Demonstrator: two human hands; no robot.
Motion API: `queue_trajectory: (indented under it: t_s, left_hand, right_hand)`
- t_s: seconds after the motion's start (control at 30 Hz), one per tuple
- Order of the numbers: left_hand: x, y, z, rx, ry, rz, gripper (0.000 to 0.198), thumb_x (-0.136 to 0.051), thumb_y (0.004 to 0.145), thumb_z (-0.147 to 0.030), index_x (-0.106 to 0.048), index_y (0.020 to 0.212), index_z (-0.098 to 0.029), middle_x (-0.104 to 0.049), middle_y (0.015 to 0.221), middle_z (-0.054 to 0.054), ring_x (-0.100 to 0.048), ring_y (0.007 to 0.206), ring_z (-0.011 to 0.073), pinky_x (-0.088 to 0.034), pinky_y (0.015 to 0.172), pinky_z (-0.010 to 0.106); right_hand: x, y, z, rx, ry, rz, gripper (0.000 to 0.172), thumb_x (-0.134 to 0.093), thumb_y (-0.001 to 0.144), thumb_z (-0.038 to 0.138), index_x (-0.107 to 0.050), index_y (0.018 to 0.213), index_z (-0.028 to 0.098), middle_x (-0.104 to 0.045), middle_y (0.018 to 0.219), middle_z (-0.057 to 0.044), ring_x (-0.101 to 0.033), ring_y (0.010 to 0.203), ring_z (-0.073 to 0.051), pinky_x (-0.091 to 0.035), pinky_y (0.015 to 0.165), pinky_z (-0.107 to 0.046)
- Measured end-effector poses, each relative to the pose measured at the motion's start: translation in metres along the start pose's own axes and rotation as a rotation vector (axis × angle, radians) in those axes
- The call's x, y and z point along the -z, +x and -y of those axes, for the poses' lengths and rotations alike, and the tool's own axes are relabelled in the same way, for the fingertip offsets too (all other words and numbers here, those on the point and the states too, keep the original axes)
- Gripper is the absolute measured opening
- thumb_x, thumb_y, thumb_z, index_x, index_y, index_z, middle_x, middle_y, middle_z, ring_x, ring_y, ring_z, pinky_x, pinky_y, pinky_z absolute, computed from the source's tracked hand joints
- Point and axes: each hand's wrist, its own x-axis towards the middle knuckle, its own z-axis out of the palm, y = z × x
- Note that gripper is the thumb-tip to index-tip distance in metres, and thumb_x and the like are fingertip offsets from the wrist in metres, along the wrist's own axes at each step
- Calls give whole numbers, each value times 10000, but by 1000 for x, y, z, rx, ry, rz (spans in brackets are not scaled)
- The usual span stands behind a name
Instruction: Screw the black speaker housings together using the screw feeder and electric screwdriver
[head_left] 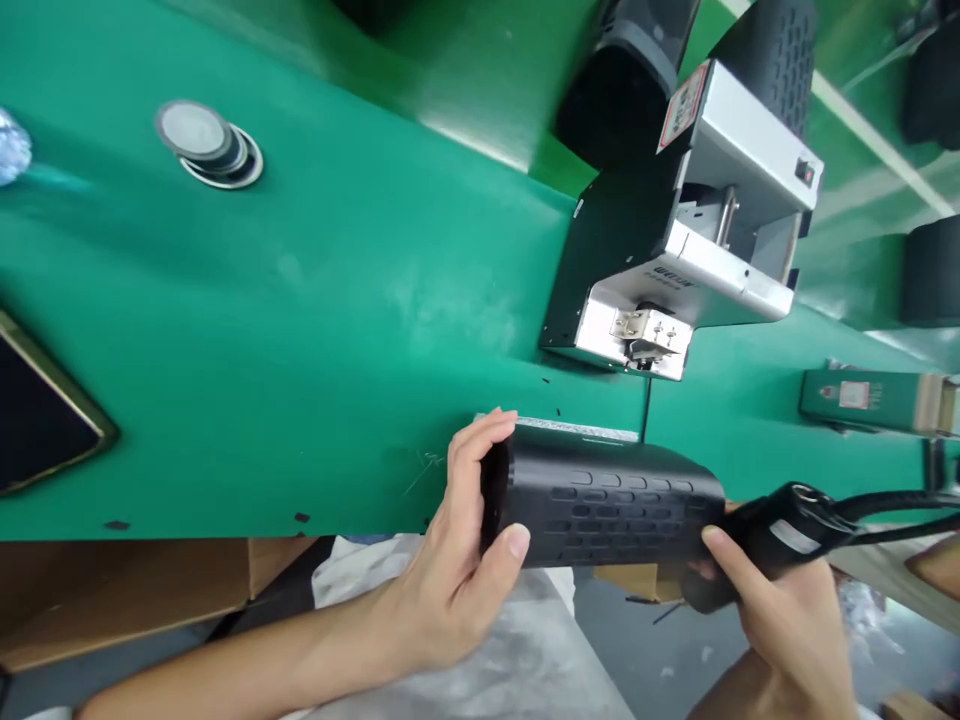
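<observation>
A black perforated plastic housing (607,500) lies sideways just off the near edge of the green table (315,330). My left hand (469,555) wraps round its open left end, thumb below and fingers over the top. My right hand (780,630) grips a black handle part with a cable (787,535) at the housing's right end, thumb pressed against the housing. Both hands are closed on these parts.
A silver and black machine (675,250) stands on the table just beyond the housing. A round metal fitting (206,140) sits far left, a dark framed panel (37,420) at the left edge, a green box (870,400) right. More black housings (930,270) lie behind. Cardboard boxes (112,590) sit below the table.
</observation>
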Motion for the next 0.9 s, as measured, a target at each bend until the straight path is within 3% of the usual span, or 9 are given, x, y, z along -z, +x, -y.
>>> queue_trajectory:
  t_s: [0.13, 0.27, 0.4, 0.47, 0.5, 0.53, 0.6, 0.7, 0.9]
  left_hand:
    - [3, -3, 0, 28, 7, 3, 627, -471, 1197, -490, -271, 1774, -342, -323, 1797, 139, -258, 1728, 409, -286, 1405, 720]
    - [7, -3, -1, 54, 10, 14, 611, -468, 1197, -494, -308, 1768, -346, -344, 1812, 128, -265, 1743, 389, -362, 1390, 678]
    - [16, 1, -4, 62, 58, -7, 561, -513, 1182, -487, -413, 1717, -352, -449, 1759, 118, -380, 1701, 377, -446, 1348, 644]
    - [24, 4, -3, 46, 110, -19, 557, -574, 1151, -465, -473, 1686, -348, -517, 1711, 116, -467, 1649, 379, -487, 1316, 633]
    - [28, 6, -1, 27, 138, -21, 570, -615, 1124, -444, -498, 1672, -343, -546, 1690, 117, -505, 1623, 380, -506, 1299, 628]
    - [32, 8, 2, -2, 166, -19, 595, -661, 1088, -416, -520, 1660, -337, -571, 1670, 119, -535, 1600, 382, -522, 1285, 624]
    - [38, 10, 10, -88, 213, -6, 664, -740, 992, -346, -556, 1629, -323, -619, 1622, 125, -576, 1564, 389, -542, 1266, 627]
    - [44, 9, 20, -223, 261, 11, 723, -786, 872, -271, -589, 1567, -306, -675, 1536, 143, -621, 1522, 407, -559, 1242, 648]
    - [49, 3, 25, -314, 318, 70, 662, -770, 815, -260, -537, 1433, -319, -609, 1656, 190, -607, 1546, 427, -618, 1123, 656]
  right_hand:
    - [3, -1, -8, -5, -57, 9, 519, -932, 725, 636, -749, 925, 194, -727, 648, -61, -691, 538, -249, -637, 519, -330]
    - [6, 0, -16, -21, -122, 34, 560, -909, 782, 684, -794, 1006, 185, -718, 626, -50, -716, 582, -256, -657, 577, -321]
    - [-3, 6, -19, -16, 25, 112, 646, -976, 753, 702, -817, 1079, 167, -726, 656, -48, -660, 528, -230, -602, 511, -326]
    - [-13, 12, -20, 11, 191, 191, 743, -1027, 737, 665, -813, 1253, 175, -832, 899, -92, -734, 649, -241, -630, 592, -327]
    - [-18, 16, -21, 46, 302, 245, 805, -1052, 717, 656, -806, 1325, 189, -855, 1135, -129, -808, 878, -285, -671, 740, -338]
    - [-22, 20, -23, 70, 401, 302, 871, -1054, 712, 680, -791, 1392, 205, -829, 1314, -146, -812, 1095, -333, -677, 880, -362]
    - [-29, 29, -27, 93, 503, 356, 965, -987, 731, 810, -761, 1473, 237, -780, 1459, -148, -755, 1321, -392, -653, 1032, -418]
    - [-33, 39, -31, 125, 564, 428, 1042, -948, 710, 889, -744, 1507, 249, -780, 1463, -160, -737, 1367, -430, -646, 1068, -477]
    - [-30, 34, -38, 253, 594, 526, 979, -1073, 648, 714, -782, 1446, 229, -746, 1511, -147, -712, 1379, -428, -620, 1126, -499]
